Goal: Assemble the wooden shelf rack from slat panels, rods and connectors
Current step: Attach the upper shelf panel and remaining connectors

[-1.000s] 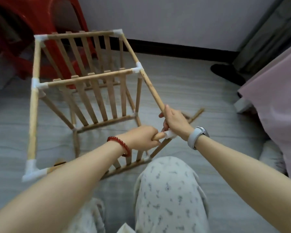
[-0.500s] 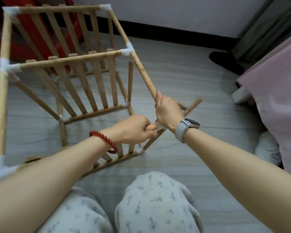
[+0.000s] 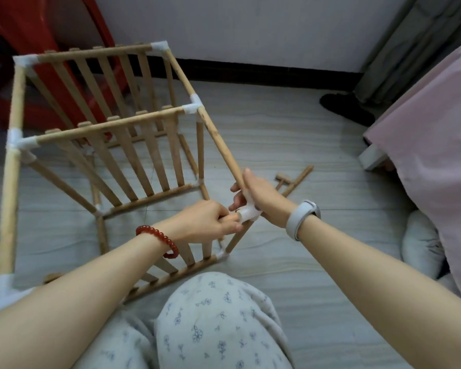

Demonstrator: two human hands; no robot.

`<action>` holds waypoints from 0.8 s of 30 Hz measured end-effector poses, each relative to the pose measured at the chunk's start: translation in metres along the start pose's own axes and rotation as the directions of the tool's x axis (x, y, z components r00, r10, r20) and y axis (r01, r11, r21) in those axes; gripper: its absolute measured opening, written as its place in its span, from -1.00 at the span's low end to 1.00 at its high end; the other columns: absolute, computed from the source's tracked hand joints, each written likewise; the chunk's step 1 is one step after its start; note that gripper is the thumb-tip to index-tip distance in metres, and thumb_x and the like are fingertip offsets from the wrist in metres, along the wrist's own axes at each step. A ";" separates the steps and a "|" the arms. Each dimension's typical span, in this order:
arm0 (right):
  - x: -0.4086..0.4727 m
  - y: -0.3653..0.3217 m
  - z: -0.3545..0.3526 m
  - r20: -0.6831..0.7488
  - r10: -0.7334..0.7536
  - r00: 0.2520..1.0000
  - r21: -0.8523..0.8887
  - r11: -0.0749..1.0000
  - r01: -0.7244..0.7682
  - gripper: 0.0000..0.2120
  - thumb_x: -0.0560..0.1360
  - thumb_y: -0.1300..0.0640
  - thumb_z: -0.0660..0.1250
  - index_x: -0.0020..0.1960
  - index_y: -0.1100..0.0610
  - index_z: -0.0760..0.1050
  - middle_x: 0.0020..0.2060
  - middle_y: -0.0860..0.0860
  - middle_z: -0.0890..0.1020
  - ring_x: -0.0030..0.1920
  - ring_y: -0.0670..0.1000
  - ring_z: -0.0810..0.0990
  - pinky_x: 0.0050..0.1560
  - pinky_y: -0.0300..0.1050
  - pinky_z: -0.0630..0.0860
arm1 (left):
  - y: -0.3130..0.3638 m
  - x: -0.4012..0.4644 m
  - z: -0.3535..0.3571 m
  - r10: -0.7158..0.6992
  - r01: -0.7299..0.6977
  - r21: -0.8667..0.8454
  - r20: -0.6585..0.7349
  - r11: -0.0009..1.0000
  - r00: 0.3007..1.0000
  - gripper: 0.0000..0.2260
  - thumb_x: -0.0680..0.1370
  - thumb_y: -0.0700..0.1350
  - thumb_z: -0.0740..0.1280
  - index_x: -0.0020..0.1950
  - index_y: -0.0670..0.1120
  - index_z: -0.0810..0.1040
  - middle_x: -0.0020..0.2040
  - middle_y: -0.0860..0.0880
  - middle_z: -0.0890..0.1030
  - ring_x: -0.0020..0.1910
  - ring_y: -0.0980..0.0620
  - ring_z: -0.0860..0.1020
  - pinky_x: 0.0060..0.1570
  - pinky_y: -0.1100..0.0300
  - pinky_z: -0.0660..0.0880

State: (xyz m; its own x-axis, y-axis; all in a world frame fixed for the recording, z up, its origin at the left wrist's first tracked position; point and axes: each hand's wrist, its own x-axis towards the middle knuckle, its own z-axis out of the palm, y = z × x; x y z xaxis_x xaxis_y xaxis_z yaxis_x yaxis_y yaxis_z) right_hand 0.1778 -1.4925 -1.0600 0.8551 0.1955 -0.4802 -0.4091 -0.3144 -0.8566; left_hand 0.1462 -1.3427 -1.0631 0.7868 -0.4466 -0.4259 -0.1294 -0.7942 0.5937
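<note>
The wooden shelf rack (image 3: 133, 145) lies on its side on the floor, slat panels joined by rods and white connectors. My left hand (image 3: 208, 221) grips the end of a near horizontal rod where it meets a white corner connector (image 3: 248, 213). My right hand (image 3: 261, 198) holds that same connector and the lower end of the long rod (image 3: 216, 134) that runs up to another white connector (image 3: 194, 107). A loose rod (image 3: 300, 178) and a small wooden piece (image 3: 282, 179) lie on the floor behind my right hand.
A red plastic stool (image 3: 45, 49) stands behind the rack at the far left. A pink cloth-covered bed (image 3: 431, 145) fills the right side, with a dark slipper (image 3: 346, 109) by the wall. My knee in floral trousers (image 3: 213, 320) is at the bottom centre.
The view shifted, so the rack sits lower and further right in frame. Both hands stay on the same corner joint; the white connector now shows more plainly between them.
</note>
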 end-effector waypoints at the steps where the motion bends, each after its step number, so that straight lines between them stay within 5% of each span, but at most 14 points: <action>1: -0.004 0.005 -0.005 0.044 0.034 0.998 0.109 0.993 -0.038 -0.53 0.65 -0.08 -0.11 -0.08 0.17 0.46 -0.37 0.08 0.56 -0.16 0.15 0.58 -0.24 -0.08 0.44 | -0.001 0.000 0.000 -0.003 0.003 -0.006 0.009 1.000 1.000 -0.74 0.52 0.16 0.30 -0.26 0.03 0.51 -0.38 0.09 0.50 -0.39 0.15 0.44 -0.37 0.26 0.33; 4: -0.009 0.020 -0.012 0.028 -0.016 0.999 0.191 0.982 0.010 -0.57 0.64 -0.10 -0.01 -0.09 0.13 0.52 -0.32 0.04 0.57 -0.19 0.06 0.55 -0.21 -0.13 0.45 | -0.001 0.000 -0.002 -0.002 0.002 -0.013 -0.009 1.000 1.000 -0.77 0.50 0.15 0.34 -0.26 0.04 0.51 -0.41 0.12 0.50 -0.44 0.21 0.45 -0.43 0.36 0.30; 8: -0.015 0.032 0.000 -0.087 -0.271 0.959 -0.183 0.950 0.252 -0.72 0.63 0.00 0.09 -0.19 0.06 0.43 -0.32 -0.04 0.48 -0.41 -0.29 0.51 -0.42 -0.47 0.36 | 0.000 -0.003 -0.001 0.007 -0.009 -0.042 -0.037 0.999 0.999 -0.75 0.48 0.10 0.38 -0.34 0.03 0.49 -0.47 0.12 0.46 -0.51 0.26 0.42 -0.51 0.42 0.27; 14: -0.014 0.035 0.005 -0.109 -0.337 0.935 -0.222 0.925 0.308 -0.69 0.64 0.04 0.01 -0.22 0.05 0.37 -0.30 0.00 0.45 -0.36 -0.15 0.49 -0.47 -0.47 0.35 | 0.002 -0.010 -0.011 -0.018 0.021 -0.032 0.086 0.999 0.996 -0.77 0.50 0.06 0.37 -0.06 -0.10 0.62 -0.32 0.04 0.53 -0.33 0.10 0.48 -0.28 0.19 0.39; 21: -0.019 0.042 0.015 -0.060 -0.329 0.942 -0.238 0.921 0.307 -0.70 0.65 0.01 -0.02 -0.17 0.07 0.37 -0.34 -0.01 0.47 -0.46 -0.27 0.50 -0.43 -0.44 0.36 | -0.001 -0.025 -0.034 -0.075 0.074 0.014 0.313 0.997 0.947 -0.95 0.51 0.06 0.35 -0.04 0.18 0.58 -0.18 0.18 0.58 -0.17 0.22 0.52 -0.19 0.34 0.37; 24: -0.022 0.040 0.012 -0.054 -0.268 0.962 -0.205 0.946 0.252 -0.59 0.65 -0.05 -0.09 -0.12 0.08 0.46 -0.34 -0.01 0.51 -0.37 -0.22 0.52 -0.35 -0.44 0.39 | -0.007 -0.024 -0.039 -0.047 0.070 -0.136 0.165 0.988 0.985 -0.87 0.56 0.03 0.29 0.06 0.17 0.59 -0.03 0.21 0.57 0.02 0.21 0.51 -0.03 0.32 0.36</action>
State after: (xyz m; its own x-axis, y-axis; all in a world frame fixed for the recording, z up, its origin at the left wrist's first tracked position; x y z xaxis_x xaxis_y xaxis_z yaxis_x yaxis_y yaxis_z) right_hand 0.1384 -1.4980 -1.0863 0.9493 0.2224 -0.2222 -0.1061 -0.4387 -0.8923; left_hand 0.1517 -1.3104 -1.0311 0.6821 -0.4703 -0.5600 0.0094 -0.7601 0.6497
